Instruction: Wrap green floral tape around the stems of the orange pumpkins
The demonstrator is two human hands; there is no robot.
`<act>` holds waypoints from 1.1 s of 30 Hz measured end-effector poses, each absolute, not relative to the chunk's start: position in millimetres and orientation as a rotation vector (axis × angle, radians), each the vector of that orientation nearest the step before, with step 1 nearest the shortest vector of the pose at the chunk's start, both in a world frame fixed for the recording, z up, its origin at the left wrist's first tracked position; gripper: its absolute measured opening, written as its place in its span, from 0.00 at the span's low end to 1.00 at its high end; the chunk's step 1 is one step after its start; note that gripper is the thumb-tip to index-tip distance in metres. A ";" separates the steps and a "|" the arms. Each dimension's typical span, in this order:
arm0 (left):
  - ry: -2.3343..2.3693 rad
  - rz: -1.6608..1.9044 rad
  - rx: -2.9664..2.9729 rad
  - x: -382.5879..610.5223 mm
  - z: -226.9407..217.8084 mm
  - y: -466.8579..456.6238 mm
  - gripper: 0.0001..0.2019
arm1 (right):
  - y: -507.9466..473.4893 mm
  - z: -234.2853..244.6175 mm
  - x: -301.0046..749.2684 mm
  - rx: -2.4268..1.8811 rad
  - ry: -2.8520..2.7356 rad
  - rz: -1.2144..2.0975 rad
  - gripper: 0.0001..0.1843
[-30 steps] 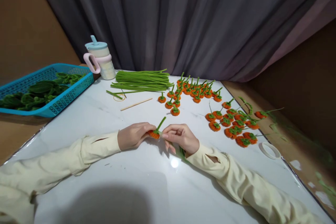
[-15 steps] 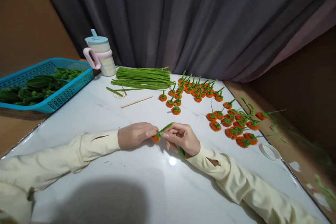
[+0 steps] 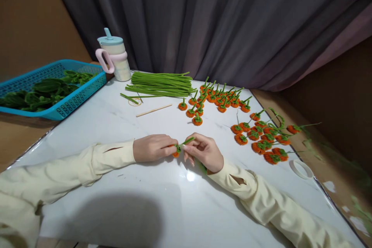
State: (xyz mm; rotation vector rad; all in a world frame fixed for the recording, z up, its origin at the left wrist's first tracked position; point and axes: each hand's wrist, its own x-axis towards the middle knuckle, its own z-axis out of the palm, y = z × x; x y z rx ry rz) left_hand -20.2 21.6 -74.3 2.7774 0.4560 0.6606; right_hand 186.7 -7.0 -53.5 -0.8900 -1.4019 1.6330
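Observation:
My left hand (image 3: pixel 152 148) and my right hand (image 3: pixel 203 152) meet over the white marble table (image 3: pixel 130 186). Between their fingertips sits a small orange pipe-cleaner pumpkin (image 3: pixel 176 152) with a green stem that points up to the right. Both hands pinch it, the left on the orange body, the right on the green stem. A length of green pipe cleaner (image 3: pixel 202 167) trails under my right palm. Both arms wear cream sleeves and rest on the table.
Several finished orange pumpkins lie in a group at the back (image 3: pixel 216 99) and another at the right (image 3: pixel 263 135). A bundle of green pipe cleaners (image 3: pixel 159 84), a wooden stick (image 3: pixel 154 110), a lidded cup (image 3: pixel 114 55), a blue basket of green leaves (image 3: pixel 46 93) and a tape roll (image 3: pixel 302 168) surround them.
The pumpkin's green stem has tipped from upright towards the right as my right fingers work it. The view has drifted a little; both arms stay in place.

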 end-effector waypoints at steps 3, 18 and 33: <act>0.474 0.704 2.605 -22.0 -77.8 21.3 0.08 | -7.2 -55.6 186.5 -0.891 -1.431 1.625 0.16; 0.476 0.968 2.731 -22.6 -80.5 20.7 0.15 | -6.3 -55.4 189.9 -0.965 -1.477 1.610 0.16; 0.433 0.943 2.849 -20.8 -81.7 20.5 0.13 | -6.2 -57.3 188.5 -0.976 -1.520 1.522 0.13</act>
